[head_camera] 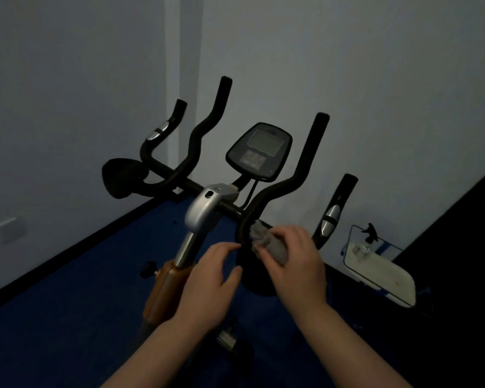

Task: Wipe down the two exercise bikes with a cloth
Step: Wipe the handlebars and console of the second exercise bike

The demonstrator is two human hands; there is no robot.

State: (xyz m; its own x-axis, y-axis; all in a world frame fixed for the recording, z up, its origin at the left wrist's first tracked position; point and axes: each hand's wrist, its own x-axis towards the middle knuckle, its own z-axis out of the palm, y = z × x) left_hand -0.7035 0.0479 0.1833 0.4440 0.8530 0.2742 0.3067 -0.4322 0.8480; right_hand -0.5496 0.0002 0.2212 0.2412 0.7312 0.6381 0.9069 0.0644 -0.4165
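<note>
right hand (291, 257) clamps the cloth (266, 243) onto the bar (266, 203) bend; left hand (210, 278) relaxed, fingertips at the bar just left of the cloth. step: wiping the right handlebar. next, probably: slide cloth up the bar, keep pressure.

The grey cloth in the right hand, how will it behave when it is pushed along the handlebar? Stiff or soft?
Probably soft and floppy: the grey cloth lies bunched and creased under the right hand, bending against the handlebar. It looks light, since a few fingers hold it. It may bunch up rather than slide flat.
</note>
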